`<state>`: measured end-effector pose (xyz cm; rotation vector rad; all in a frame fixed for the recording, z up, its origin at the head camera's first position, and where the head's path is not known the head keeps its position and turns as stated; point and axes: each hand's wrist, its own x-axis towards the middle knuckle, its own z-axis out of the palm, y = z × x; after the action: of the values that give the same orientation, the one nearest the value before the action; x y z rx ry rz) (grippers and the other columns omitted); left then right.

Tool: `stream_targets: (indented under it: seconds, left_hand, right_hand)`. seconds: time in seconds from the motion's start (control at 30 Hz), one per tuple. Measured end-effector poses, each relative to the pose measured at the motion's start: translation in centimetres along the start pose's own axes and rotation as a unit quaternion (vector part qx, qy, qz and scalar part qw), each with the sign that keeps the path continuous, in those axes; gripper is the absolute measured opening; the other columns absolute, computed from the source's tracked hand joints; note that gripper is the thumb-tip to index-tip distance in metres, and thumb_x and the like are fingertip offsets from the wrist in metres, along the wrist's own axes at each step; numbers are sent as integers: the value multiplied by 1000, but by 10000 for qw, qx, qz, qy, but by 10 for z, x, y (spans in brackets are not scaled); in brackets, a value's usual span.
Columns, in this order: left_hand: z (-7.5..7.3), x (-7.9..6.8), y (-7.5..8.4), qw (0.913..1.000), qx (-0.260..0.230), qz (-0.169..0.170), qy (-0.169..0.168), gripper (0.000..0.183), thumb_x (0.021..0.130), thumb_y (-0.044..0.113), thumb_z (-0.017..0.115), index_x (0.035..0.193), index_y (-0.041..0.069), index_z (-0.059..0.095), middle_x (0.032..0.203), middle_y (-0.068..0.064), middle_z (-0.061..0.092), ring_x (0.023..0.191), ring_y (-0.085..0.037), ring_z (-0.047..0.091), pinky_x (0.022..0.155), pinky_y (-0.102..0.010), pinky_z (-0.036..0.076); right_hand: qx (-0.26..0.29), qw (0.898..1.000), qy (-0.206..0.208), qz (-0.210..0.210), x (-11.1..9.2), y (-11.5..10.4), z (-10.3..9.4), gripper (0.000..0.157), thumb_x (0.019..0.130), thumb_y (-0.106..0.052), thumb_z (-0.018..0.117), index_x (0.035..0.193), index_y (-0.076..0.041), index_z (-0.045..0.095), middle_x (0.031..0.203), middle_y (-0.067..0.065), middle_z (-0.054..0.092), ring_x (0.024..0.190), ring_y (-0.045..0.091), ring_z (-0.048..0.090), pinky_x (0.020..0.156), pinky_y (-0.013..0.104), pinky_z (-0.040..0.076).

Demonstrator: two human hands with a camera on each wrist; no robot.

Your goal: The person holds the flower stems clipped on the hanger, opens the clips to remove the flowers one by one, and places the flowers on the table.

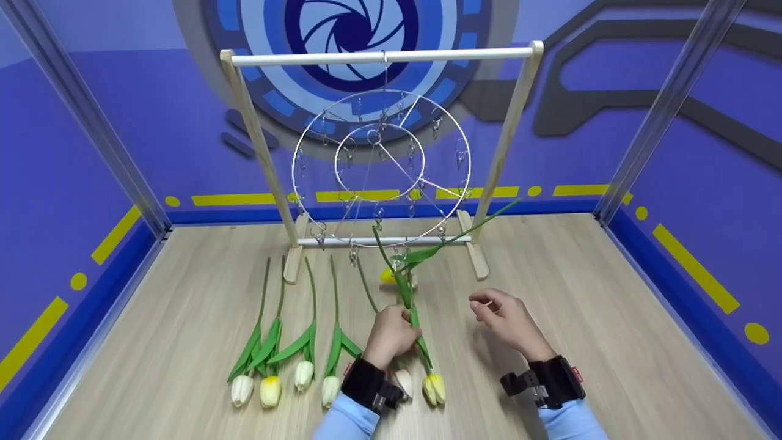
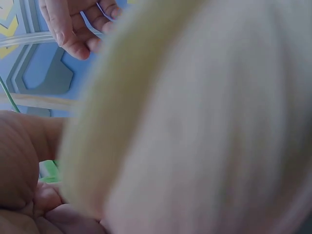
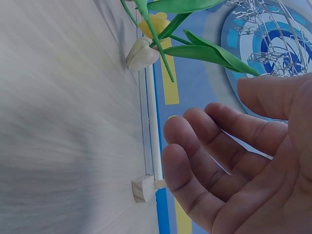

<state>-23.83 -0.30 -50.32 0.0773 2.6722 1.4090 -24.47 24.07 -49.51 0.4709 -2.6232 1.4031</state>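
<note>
My left hand [image 1: 391, 333] grips green tulip stems and leaves in front of the rack, its fingers curled round them. A whitish tulip bloom [image 1: 403, 384] shows just below that wrist, and a pale bloom [image 2: 204, 126], very close and blurred, fills most of the left wrist view. Beside it a yellow tulip bloom [image 1: 434, 389] points toward me. Beyond the hand, a yellow bloom [image 3: 157, 25] and a white bloom [image 3: 141, 54] show among leaves. To the right, my right hand [image 1: 510, 321] hovers over the table, fingers loosely bent, holding nothing.
A wooden rack [image 1: 256, 146] with white bars stands at the back. From its top bar hangs a round wire hanger [image 1: 469, 159] with several small clips. Several tulips [image 1: 270, 391] lie in a row at the left on the wooden table [image 1: 611, 342]. Blue panels enclose the table.
</note>
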Motion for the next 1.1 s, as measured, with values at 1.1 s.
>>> stream_targets:
  seconds: [1.1]
  left_hand:
    - [12,2,-3,9985,-29,543,105,22,77,-10,74,98,-3,72,67,5,56,58,-8,51,52,-22,42]
  right_hand:
    - [212,9997,-125,56,-1,-2,-2,19,102,-11,65,113,2,71,101,12,71,76,15,69,66,23,53]
